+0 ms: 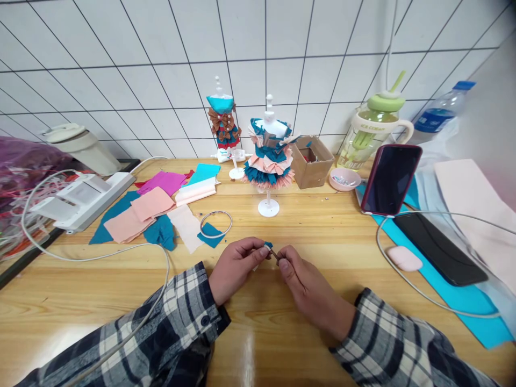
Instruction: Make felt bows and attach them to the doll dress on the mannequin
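Just in front of the small dress form (269, 166), which wears ruffled teal and pink paper, my two hands almost meet. My left hand (239, 264) is closed, pinching a small teal piece (268, 245) between thumb and fingers. Closed too, my right hand (308, 287) grips a thin brown strip (275, 254) that runs across to the left fingertips. Its exact shape is too small to tell. Behind my left hand a silver ring (216, 213) lies partly over a teal paper square (212, 236).
Pink, teal and magenta sheets (161, 184) and a power strip (94, 201) lie left. Behind stand a second dress form (224, 123) and a cardboard box (312, 162). Right are a propped phone (391, 180), a flat black phone (439, 247), a jug (368, 134) and cables.
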`<move>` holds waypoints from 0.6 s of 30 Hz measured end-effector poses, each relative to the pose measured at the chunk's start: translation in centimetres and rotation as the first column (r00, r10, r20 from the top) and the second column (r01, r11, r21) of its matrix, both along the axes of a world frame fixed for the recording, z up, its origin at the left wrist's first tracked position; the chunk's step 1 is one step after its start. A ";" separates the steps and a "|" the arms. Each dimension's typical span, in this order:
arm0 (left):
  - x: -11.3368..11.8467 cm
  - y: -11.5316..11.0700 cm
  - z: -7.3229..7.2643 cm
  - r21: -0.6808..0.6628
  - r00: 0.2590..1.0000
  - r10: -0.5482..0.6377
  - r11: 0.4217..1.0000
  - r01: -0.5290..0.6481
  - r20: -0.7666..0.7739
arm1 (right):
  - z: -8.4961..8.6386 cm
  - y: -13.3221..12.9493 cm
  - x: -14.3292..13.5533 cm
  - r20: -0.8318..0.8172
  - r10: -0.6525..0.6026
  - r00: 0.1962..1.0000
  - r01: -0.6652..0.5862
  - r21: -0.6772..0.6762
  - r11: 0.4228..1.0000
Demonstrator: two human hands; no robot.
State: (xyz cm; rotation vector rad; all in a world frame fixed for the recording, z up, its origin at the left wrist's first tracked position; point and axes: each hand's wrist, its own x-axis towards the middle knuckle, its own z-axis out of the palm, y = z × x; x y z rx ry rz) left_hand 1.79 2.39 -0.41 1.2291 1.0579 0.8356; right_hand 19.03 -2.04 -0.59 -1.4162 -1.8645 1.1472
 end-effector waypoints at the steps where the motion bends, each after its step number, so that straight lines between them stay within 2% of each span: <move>1: 0.0 0.0 0.1 0.002 1.000 -0.002 1.000 0.002 -0.006 | 0.0 0.0 0.0 0.002 0.000 1.000 0.000 -0.002 1.000; 13: -0.1 -0.1 0.5 0.114 0.980 -0.152 0.979 0.167 -0.129 | -0.2 0.1 0.2 0.029 0.026 0.999 -0.026 0.016 1.000; 18: -0.2 -0.1 0.5 0.114 0.974 -0.174 0.975 0.191 -0.145 | -0.3 0.5 0.4 0.021 0.030 0.999 -0.031 0.027 0.999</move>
